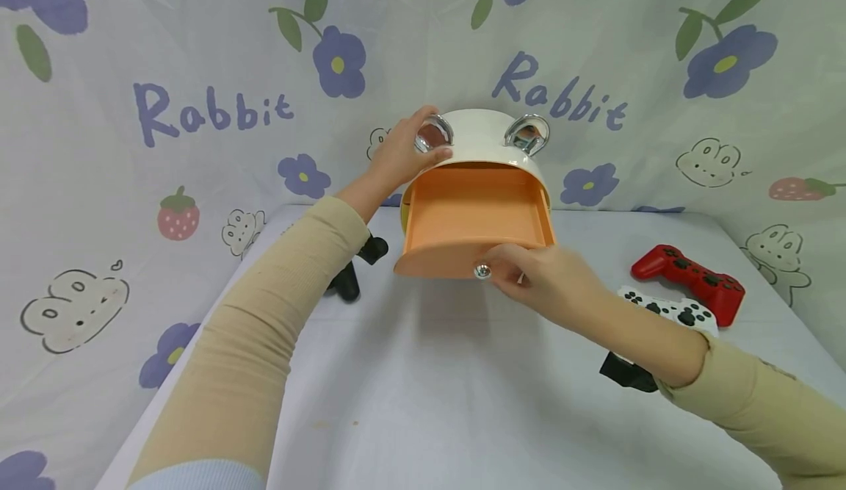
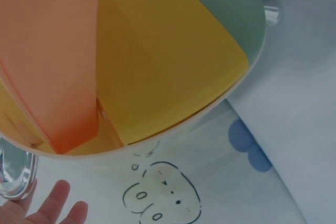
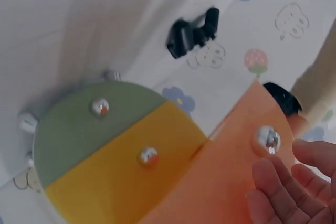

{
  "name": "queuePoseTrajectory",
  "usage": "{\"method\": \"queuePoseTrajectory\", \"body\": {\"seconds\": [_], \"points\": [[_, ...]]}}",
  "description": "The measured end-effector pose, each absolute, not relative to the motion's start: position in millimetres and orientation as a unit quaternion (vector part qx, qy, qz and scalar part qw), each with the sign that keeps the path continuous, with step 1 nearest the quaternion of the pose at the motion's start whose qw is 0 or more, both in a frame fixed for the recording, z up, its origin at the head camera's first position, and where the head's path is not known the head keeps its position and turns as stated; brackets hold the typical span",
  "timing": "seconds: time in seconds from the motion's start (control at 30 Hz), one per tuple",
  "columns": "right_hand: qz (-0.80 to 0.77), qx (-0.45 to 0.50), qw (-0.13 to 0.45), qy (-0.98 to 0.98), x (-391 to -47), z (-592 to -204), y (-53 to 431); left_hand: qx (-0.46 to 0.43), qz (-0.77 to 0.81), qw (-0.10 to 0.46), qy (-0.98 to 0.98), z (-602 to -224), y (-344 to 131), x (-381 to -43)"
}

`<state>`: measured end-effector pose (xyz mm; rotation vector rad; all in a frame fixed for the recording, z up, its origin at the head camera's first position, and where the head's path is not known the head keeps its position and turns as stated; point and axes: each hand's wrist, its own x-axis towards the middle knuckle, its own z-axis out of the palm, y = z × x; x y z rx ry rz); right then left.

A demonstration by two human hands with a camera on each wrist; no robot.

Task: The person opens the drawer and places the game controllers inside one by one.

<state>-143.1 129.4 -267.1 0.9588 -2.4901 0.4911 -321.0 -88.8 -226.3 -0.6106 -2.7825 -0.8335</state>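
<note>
Probably light, stiff plastic, the orange drawer (image 1: 476, 214) is best held by its slick knob (image 1: 482, 270), the right hand (image 1: 545, 282) loosely spread there, the left hand (image 1: 400, 150) pinching the silver ring (image 1: 450, 130).

The drawer (image 1: 436, 258) is orange, its casing (image 1: 479, 134) white, one controller (image 1: 690, 277) red, the pale cloth (image 1: 410, 56) purple-flowered.

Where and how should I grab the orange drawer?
I'd pinch the silver knob from the front, beside the right hand. It's round and sticks out from the front of the orange drawer, which faces you, so a pinch should fit well.
</note>
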Motion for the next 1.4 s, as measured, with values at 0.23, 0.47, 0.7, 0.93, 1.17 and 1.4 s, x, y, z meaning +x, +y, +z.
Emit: {"method": "queuePoseTrajectory", "body": {"seconds": [0.23, 0.47, 0.7, 0.93, 1.17, 1.4], "points": [[0.181, 0.292, 0.194, -0.919, -134.1, -247.2, 158.8, -0.202, -0.275, 0.088, -0.936, -225.4, -88.6, -320.2], [0.163, 0.251, 0.207, -0.931, -131.9, -242.9, 190.7, -0.206, -0.28, 0.087, -0.934, -226.0, -89.6, -320.1], [0.152, 0.217, 0.206, -0.942, -131.4, -247.5, 220.6, -0.202, -0.279, 0.086, -0.935, -226.2, -89.5, -320.4], [0.145, 0.174, 0.19, -0.955, -130.0, -256.0, 250.1, -0.209, -0.28, 0.089, -0.933, -226.2, -88.3, -320.8], [0.134, 0.134, 0.164, -0.968, -130.2, -270.3, 274.2, -0.206, -0.284, 0.09, -0.932, -226.4, -89.9, -319.4], [0.132, 0.112, 0.154, -0.973, -129.3, -290.5, 294.1, -0.208, -0.285, 0.088, -0.931, -226.0, -88.7, -320.8]]}}
